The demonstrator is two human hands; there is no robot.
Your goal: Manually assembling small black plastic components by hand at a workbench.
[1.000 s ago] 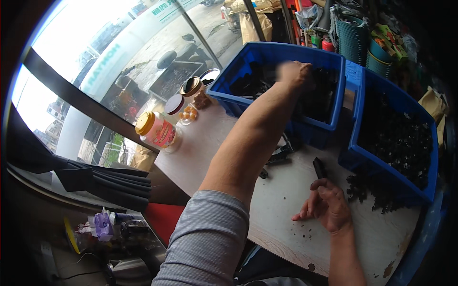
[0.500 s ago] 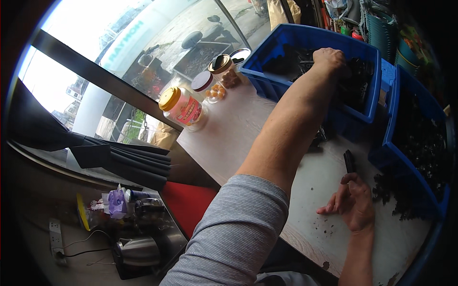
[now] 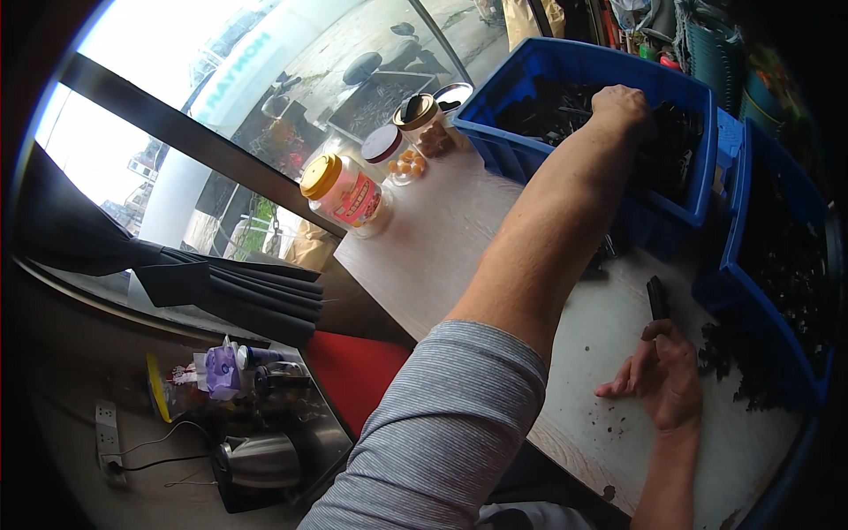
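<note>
My left arm stretches across the table [image 3: 442, 265], and my left hand [image 3: 623, 110] reaches down into a large blue bin [image 3: 499, 150]. Thin black parts [image 3: 552, 110] fill this bin; the fingers of that hand are hidden among them, so their hold does not show. Low over the near right part of the table is my right hand [image 3: 667, 380], palm turned up. Between its thumb and index finger it pinches a short, narrow black piece [image 3: 657, 299], which points away from me. Its other fingers are loosely bent. A few dark parts [image 3: 603, 252] lie partly hidden behind my left forearm.
A second blue bin [image 3: 729, 265] with black parts stands at right, with a dark heap [image 3: 738, 367] beside it. Along the window are a yellow-lidded jar [image 3: 349, 199] and other jars [image 3: 397, 157]. A steel kettle [image 3: 261, 461] sits lower left, near a red surface [image 3: 353, 371].
The whole view has shifted slightly, so most things sit a little farther right. My left hand stays in the bin, and my right hand still holds the black piece.
</note>
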